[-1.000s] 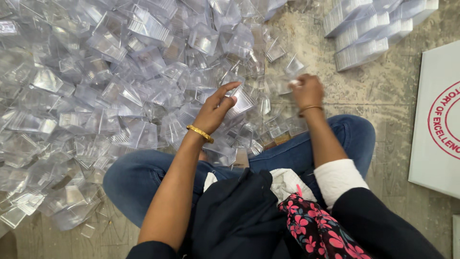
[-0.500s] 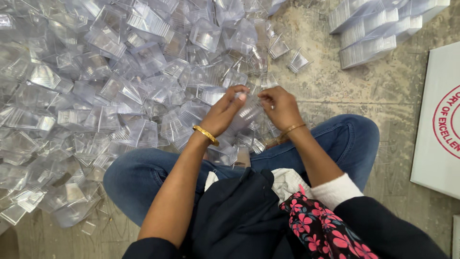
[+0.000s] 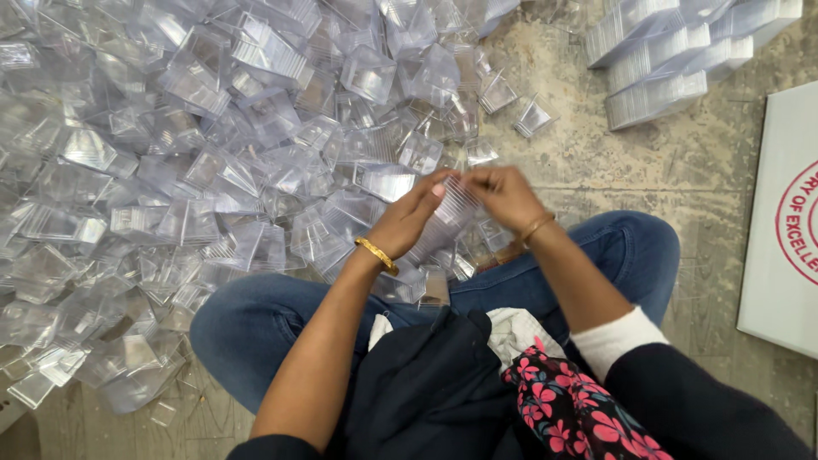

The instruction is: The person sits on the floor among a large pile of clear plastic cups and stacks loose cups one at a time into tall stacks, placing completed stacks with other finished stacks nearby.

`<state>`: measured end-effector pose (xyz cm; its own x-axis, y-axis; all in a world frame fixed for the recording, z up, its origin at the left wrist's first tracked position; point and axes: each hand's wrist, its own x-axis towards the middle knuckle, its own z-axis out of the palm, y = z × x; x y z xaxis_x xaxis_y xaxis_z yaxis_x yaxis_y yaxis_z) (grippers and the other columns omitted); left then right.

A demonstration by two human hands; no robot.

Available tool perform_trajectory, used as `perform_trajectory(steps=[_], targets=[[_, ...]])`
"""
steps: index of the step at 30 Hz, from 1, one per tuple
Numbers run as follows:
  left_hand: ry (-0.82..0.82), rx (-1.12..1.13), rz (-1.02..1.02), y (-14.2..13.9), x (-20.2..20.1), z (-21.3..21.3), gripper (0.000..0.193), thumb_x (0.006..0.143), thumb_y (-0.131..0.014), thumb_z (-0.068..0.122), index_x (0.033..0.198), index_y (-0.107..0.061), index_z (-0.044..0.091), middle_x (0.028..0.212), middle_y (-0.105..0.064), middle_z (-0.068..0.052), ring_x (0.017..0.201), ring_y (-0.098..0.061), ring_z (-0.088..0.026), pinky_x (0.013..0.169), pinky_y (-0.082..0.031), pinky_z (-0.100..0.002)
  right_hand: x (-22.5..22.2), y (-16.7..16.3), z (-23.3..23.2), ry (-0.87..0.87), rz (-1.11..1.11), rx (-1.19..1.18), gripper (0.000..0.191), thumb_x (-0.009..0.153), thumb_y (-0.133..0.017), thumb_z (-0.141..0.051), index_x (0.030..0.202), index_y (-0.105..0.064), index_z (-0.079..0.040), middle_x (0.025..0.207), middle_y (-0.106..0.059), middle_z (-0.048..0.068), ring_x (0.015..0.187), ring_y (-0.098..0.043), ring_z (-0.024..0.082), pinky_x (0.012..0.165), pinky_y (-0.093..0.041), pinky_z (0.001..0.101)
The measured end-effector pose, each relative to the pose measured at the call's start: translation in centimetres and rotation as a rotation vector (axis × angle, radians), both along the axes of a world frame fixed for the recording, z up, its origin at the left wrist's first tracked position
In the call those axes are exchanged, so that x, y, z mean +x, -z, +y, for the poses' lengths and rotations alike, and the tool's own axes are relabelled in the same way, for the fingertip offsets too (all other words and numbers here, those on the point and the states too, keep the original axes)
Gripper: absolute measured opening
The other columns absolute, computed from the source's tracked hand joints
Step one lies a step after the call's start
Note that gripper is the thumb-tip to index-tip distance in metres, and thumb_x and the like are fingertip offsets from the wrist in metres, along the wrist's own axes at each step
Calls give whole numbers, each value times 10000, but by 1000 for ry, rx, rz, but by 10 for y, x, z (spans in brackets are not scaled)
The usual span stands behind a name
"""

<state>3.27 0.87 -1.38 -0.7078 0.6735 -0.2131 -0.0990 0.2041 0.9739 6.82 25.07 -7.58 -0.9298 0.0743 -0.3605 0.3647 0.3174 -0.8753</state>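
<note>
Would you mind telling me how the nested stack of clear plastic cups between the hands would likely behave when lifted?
The nested stack looks thin-walled and see-through, so it is probably light and somewhat flexible. Both the left hand and right hand grip it, which suggests that the glossy pieces may slide apart. The loose pile lies tumbled, so single cups probably tip easily.

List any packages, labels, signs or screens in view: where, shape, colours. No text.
White board or box: right edge of the view, lying on the concrete floor, cut off by the frame; flat, rectangular, with part of a red ring-shaped emblem.
Stacks of clear plastic containers: top right, nested in neat rows; transparent, unlabelled.
Loose clear plastic containers: big heap at left, same kind.
No screens in view.
</note>
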Motion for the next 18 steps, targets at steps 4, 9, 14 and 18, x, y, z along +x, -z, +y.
perform_trajectory(steps=[4,9,14,18], targets=[[-125,39,-112,8,-5,-6,448,1109,-407,433,1413,-542,134,1298,-563,-111,1240,-492,-249,1127,-376,-376,-63,8,39,333,434,420,195,925,-713,-67,1110,-745,-15,1102,-764,81,956,-720,161,831,-589,327],[-227,61,-177,16,-3,-6,357,1074,-448,413,1211,-528,93,1202,-586,-47,1178,-505,-170,1072,-356,-330,-107,19,82,325,234,487,192,798,-839,-65,982,-786,-46,933,-777,84,835,-737,147,771,-578,278],[-239,118,-109,28,-4,-2,347,1073,-450,400,1197,-495,79,1171,-587,-39,1136,-528,-143,1034,-385,-293,-134,15,64,614,151,240,111,863,-726,-96,910,-826,-101,848,-801,42,789,-764,113,764,-586,222],[-268,-18,-119,27,-6,-1,371,1072,-453,421,1203,-506,78,1071,-590,-63,1027,-533,-153,958,-428,-299,-158,8,45,561,226,294,117,846,-827,-162,880,-784,-59,846,-777,66,781,-739,119,742,-554,235]])
